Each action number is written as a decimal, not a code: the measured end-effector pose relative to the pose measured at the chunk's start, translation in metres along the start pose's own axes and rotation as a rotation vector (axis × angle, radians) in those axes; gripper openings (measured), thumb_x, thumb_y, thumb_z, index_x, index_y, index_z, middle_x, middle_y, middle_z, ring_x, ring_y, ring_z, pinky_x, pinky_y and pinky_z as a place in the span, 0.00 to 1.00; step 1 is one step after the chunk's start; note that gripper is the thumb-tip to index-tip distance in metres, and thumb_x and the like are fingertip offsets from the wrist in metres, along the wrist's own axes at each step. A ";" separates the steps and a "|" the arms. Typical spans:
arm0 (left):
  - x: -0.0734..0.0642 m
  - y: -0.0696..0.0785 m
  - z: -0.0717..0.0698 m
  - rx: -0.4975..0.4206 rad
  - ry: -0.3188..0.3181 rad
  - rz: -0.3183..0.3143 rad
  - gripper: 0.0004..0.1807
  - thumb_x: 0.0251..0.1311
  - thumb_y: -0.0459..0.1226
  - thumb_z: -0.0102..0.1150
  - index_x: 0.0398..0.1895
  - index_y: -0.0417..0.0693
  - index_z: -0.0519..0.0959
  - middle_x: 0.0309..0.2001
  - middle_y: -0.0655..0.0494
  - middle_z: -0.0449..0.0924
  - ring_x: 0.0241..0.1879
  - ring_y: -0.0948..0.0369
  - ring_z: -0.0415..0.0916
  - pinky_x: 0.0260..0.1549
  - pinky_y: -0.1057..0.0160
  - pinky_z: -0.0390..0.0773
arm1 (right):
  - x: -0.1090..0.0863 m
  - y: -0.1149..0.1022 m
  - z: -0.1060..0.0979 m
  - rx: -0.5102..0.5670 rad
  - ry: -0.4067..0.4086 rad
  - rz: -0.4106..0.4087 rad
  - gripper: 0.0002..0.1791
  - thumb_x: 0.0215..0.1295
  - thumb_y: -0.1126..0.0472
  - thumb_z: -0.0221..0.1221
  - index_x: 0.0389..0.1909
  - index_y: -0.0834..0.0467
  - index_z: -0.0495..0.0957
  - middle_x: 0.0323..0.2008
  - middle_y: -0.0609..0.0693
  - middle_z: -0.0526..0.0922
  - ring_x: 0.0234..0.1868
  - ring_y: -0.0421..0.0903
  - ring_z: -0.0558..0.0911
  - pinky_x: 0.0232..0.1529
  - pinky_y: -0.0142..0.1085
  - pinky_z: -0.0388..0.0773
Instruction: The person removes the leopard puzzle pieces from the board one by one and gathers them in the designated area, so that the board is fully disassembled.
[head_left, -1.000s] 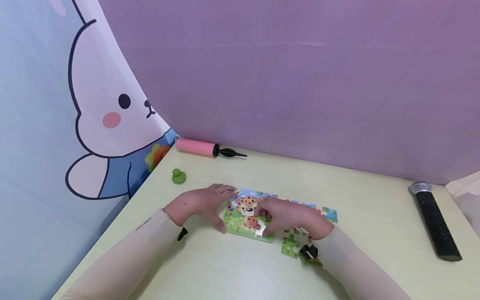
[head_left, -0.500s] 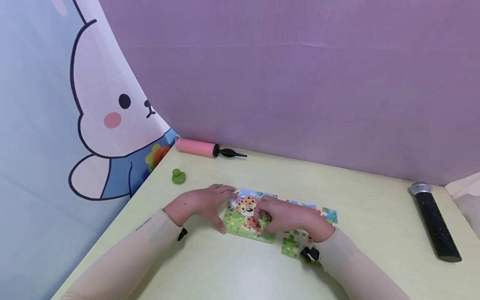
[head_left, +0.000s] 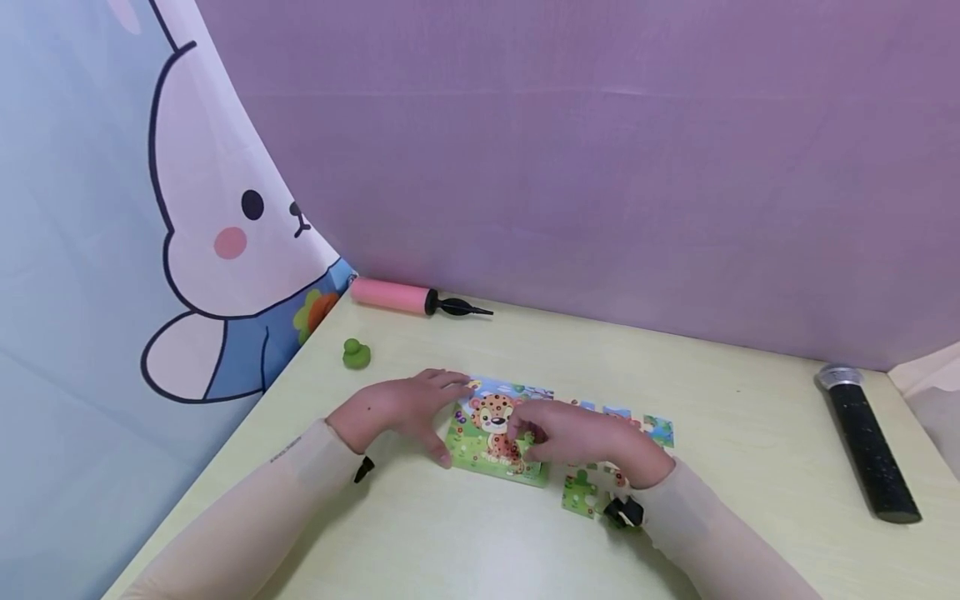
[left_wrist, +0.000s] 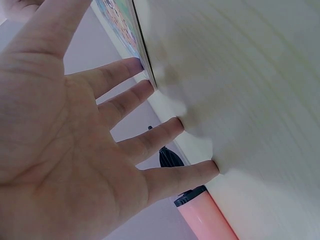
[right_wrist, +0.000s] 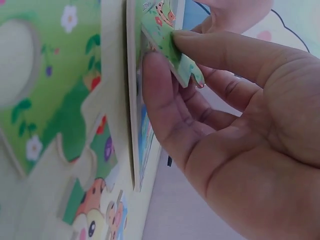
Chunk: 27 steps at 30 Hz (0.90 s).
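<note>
A square picture board with a spotted leopard cub lies on the table. My left hand is spread at its left side. In the left wrist view, the fingertips of two fingers touch the board's edge, while the other two rest on the table. Over the board's right part, my right hand pinches a green jigsaw piece between thumb and fingers. That piece is tilted, and the head view mostly hides it. Loose jigsaw pieces lie right of the board, partly under my right wrist.
A green rubber duck sits at the back left. Behind it lies a pink hand pump with a black nozzle, close to the purple backdrop. A black microphone lies far right. Another loose piece lies beyond my right wrist.
My right hand has shifted very slightly, still pinching the jigsaw piece, and the piece's glare has gone. The left hand and the board have stayed in place.
</note>
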<state>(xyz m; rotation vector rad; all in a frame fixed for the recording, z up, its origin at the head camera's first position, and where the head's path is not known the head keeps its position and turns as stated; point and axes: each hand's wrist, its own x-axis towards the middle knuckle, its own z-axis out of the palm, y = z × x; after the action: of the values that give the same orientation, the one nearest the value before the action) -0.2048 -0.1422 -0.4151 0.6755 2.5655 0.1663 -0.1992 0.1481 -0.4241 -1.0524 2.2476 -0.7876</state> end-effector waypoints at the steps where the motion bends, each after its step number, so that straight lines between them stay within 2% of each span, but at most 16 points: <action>1: 0.000 0.000 0.000 0.000 0.001 0.002 0.65 0.48 0.64 0.81 0.87 0.64 0.56 0.89 0.60 0.47 0.88 0.47 0.44 0.79 0.35 0.66 | 0.000 0.000 0.000 0.011 -0.003 0.004 0.10 0.73 0.67 0.64 0.50 0.52 0.81 0.40 0.46 0.80 0.34 0.39 0.72 0.36 0.31 0.75; 7: -0.002 0.000 -0.001 -0.009 0.005 0.010 0.65 0.48 0.63 0.82 0.87 0.61 0.56 0.89 0.58 0.48 0.88 0.46 0.44 0.79 0.35 0.66 | -0.005 0.005 -0.002 0.039 0.005 -0.013 0.09 0.78 0.63 0.60 0.53 0.50 0.80 0.35 0.43 0.77 0.31 0.39 0.71 0.34 0.30 0.73; 14: -0.002 0.000 -0.001 -0.008 -0.001 -0.003 0.64 0.48 0.63 0.82 0.87 0.64 0.56 0.89 0.60 0.47 0.88 0.47 0.44 0.79 0.34 0.66 | -0.018 0.011 -0.015 0.034 0.046 -0.030 0.12 0.79 0.62 0.60 0.58 0.54 0.78 0.45 0.48 0.82 0.35 0.40 0.76 0.38 0.32 0.79; 17: -0.002 0.000 0.000 -0.009 0.002 -0.005 0.64 0.48 0.62 0.82 0.87 0.65 0.56 0.89 0.60 0.47 0.88 0.48 0.44 0.79 0.34 0.66 | -0.027 0.014 -0.021 0.046 0.058 -0.025 0.12 0.79 0.62 0.60 0.59 0.56 0.77 0.43 0.48 0.82 0.34 0.39 0.77 0.37 0.32 0.81; 21: -0.002 0.001 0.000 -0.013 0.005 -0.005 0.64 0.48 0.62 0.82 0.87 0.65 0.56 0.89 0.60 0.48 0.88 0.48 0.44 0.79 0.34 0.66 | -0.039 0.020 -0.028 0.063 0.077 -0.008 0.12 0.79 0.60 0.60 0.58 0.56 0.76 0.39 0.48 0.81 0.33 0.44 0.79 0.36 0.32 0.81; 27: -0.003 0.002 -0.001 -0.006 0.004 -0.007 0.64 0.49 0.62 0.82 0.87 0.65 0.56 0.89 0.60 0.47 0.88 0.48 0.44 0.79 0.34 0.67 | -0.057 0.029 -0.037 0.102 0.100 0.016 0.11 0.79 0.58 0.61 0.56 0.54 0.76 0.39 0.50 0.81 0.33 0.49 0.80 0.34 0.34 0.80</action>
<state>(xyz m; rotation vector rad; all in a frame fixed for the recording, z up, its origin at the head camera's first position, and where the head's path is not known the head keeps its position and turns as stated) -0.2025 -0.1421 -0.4131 0.6646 2.5701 0.1736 -0.2068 0.2193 -0.4066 -0.9657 2.2690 -0.9563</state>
